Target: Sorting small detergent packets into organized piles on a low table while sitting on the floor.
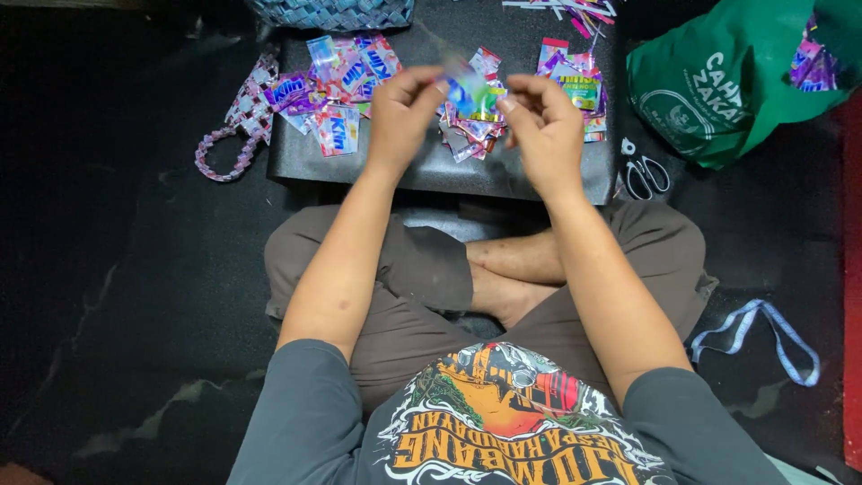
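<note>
My left hand [401, 115] and my right hand [543, 126] are raised together over a dark board [449, 171] that lies in front of my crossed legs. Both pinch one small shiny wrapper piece [467, 90], blue and green, between their fingertips. Under my hands lies a pile of cut wrapper pieces [467, 139]. Another pile of pink and blue wrapper pieces [337, 85] covers the board's left part. A third pile [575, 81] sits at the board's right.
A woven strap of folded wrappers [235, 135] hangs off the board's left edge. Scissors [644, 172] lie on the dark floor at right, beside a green bag [718, 81]. A woven basket [332, 13] stands at the top. A pale blue ribbon [763, 332] lies lower right.
</note>
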